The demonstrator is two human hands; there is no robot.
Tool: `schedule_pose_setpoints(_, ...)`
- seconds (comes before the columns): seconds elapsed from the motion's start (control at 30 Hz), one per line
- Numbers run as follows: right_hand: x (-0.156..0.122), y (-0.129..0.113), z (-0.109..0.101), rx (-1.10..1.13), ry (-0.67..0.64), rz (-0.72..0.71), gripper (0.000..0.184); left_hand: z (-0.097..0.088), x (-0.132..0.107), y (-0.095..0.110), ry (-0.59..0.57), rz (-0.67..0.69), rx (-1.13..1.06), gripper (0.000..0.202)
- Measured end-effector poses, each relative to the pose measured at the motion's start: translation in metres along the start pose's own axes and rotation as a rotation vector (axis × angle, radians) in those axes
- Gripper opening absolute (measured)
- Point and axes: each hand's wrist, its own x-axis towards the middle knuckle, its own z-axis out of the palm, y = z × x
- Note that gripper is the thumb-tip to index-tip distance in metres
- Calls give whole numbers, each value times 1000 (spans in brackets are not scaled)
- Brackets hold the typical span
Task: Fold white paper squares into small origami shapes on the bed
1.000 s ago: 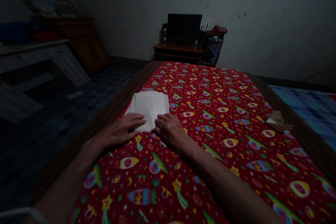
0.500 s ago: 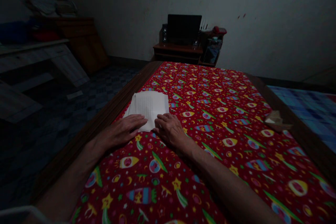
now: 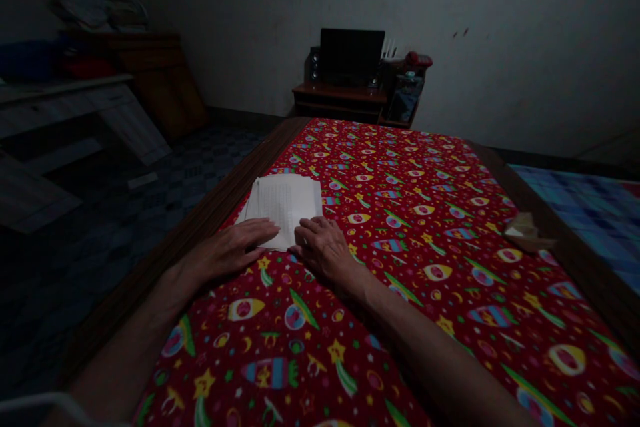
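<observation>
A small stack of white paper sheets [image 3: 285, 200] lies on the red patterned cloth [image 3: 400, 320], its top sheet covered in fine print on the left half. The edges of the stack are slightly uneven at the left. Over the near left corner rests my left hand [image 3: 237, 243], fingers stretched out and lying on the sheets. At the near right corner is my right hand [image 3: 325, 247], its fingers bent over the paper and its thumb at the near edge, gripping the corner. The corners under both hands are hidden.
A folded brown paper piece [image 3: 525, 233] sits near the cloth's right edge. Dark wooden borders [image 3: 215, 193] frame the cloth. Beyond stands a desk [image 3: 340, 93] with a monitor [image 3: 353, 55]. A pale table [image 3: 65, 97] and a wooden cabinet [image 3: 165, 80] are at left.
My hands stay nearly in place on the paper stack, with only slight finger movement. The view has shifted very slightly.
</observation>
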Motion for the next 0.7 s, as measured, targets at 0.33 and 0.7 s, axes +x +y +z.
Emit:
schedule_pose_setpoints(0.33, -1, 2, 10, -70, 159, -61, 51, 4, 14, 12, 422, 38, -2, 22)
schedule_pose_setpoints(0.7, -47, 17, -27, -125, 273, -202, 20, 17, 24, 56, 407, 194, -30, 27)
